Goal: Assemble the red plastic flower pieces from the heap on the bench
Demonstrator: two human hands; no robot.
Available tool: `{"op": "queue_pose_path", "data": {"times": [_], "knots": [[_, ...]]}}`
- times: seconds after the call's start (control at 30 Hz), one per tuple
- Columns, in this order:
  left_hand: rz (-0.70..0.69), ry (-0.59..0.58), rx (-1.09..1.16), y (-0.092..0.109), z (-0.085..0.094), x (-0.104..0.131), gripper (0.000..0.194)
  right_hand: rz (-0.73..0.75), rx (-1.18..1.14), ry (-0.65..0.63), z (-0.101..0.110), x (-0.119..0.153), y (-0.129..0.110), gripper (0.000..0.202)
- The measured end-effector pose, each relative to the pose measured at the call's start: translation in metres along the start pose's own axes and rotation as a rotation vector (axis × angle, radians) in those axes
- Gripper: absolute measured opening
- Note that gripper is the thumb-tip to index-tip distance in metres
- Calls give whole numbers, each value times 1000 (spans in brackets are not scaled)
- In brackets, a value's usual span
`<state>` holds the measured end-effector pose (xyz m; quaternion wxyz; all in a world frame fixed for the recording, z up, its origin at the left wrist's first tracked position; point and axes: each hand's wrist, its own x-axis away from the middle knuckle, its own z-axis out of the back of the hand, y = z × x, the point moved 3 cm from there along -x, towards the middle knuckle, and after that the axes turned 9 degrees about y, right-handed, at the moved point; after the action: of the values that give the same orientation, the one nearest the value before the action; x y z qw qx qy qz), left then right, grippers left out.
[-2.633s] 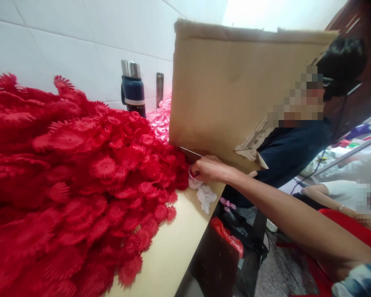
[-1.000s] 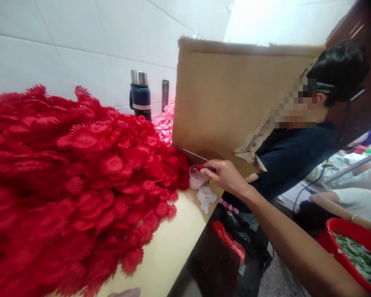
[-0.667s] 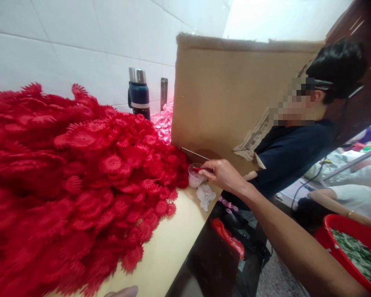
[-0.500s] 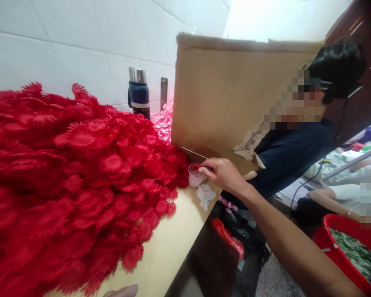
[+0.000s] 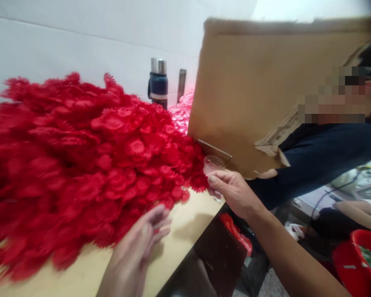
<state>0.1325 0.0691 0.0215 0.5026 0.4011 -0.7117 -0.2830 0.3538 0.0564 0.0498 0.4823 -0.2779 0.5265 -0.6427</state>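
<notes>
A large heap of red artificial flower pieces (image 5: 89, 165) with fringed edges covers the left and middle of the table (image 5: 173, 243). In front of the heap, my left hand (image 5: 139, 239) is open, its fingers loosely apart and slightly blurred. My right hand (image 5: 231, 187) is at the heap's right end, with fingers and thumb closed. It overlaps the front of a small clear plastic cup (image 5: 214, 161), hiding its lower part. Whatever those fingers hold, if anything, cannot be made out. A bit of white crumpled material (image 5: 217, 199) shows below the hand.
A cardboard sheet (image 5: 250, 90) stands upright behind the cup, with a person in a dark sleeve (image 5: 330, 152) beyond it. A blue flask (image 5: 158, 84) and a dark bottle (image 5: 181, 86) stand by the wall. A red bucket (image 5: 346, 260) sits at lower right.
My left hand has risen into view over the table's front. The right hand's red piece no longer shows, and that hand now covers the cup's front. The whole view has shifted.
</notes>
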Motion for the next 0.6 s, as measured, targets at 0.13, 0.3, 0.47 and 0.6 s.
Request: {"op": "queue_pose_path", "data": {"times": [0.13,0.3,0.47,0.6], "knots": [[94,-166,257,1,-24,-7,35,21,-88,-236,-62,30,-2,37],[9,-137,353,-1,1,-8,24,429,371,25,-94,46,-7,25],[-15,44,259,6,28,-1,27,506,339,73,-95,49,-12,27],[-13,143,274,12,42,-1,43,532,325,-2,-102,56,-11,33]]}}
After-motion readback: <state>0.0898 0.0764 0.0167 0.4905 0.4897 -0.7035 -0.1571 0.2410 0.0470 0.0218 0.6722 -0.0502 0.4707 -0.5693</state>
